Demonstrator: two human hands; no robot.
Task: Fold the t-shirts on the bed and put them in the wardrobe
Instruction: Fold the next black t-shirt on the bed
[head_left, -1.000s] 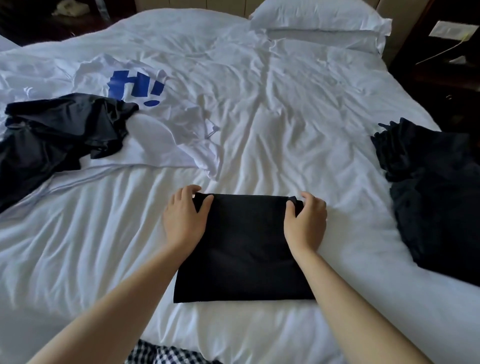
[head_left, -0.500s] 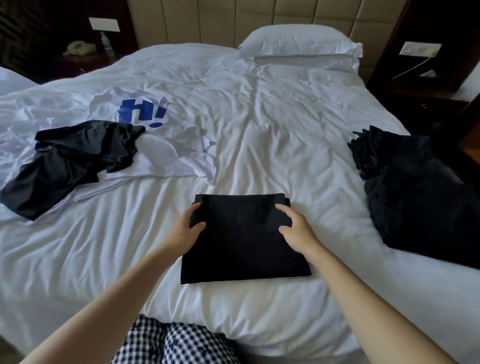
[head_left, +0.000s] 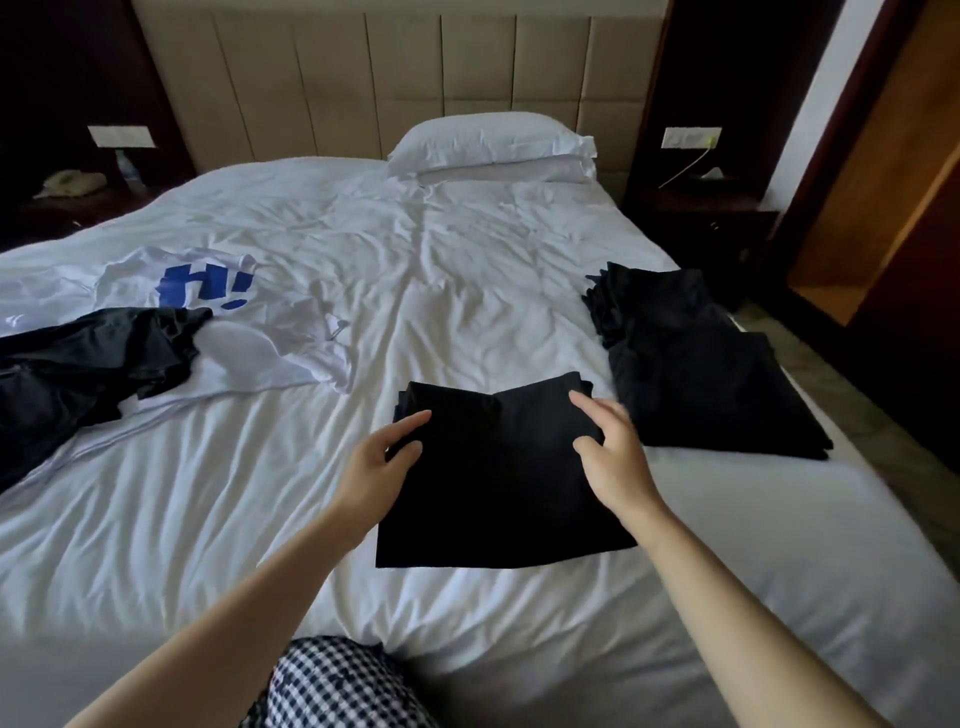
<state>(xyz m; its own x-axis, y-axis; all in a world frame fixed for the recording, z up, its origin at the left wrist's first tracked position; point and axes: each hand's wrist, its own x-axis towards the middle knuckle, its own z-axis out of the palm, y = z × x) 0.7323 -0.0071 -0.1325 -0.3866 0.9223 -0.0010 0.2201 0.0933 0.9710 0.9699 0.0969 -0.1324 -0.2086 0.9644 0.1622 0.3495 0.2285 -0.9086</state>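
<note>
1. Pinching the folded black t-shirt (head_left: 498, 483) by its sides, left hand (head_left: 382, 460) and right hand (head_left: 615, 454), over the bed (head_left: 467, 260) beside the folded pile (head_left: 696, 374).
2. Leaving white t-shirt (head_left: 249, 332), crumpled black shirt (head_left: 78, 364) unfolded; wardrobe pending.

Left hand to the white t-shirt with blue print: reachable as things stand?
Likely yes: only bare white bedsheet lies between the left hand and the white t-shirt with blue print. It is busy, though, pinching an edge of the folded black t-shirt.
</note>
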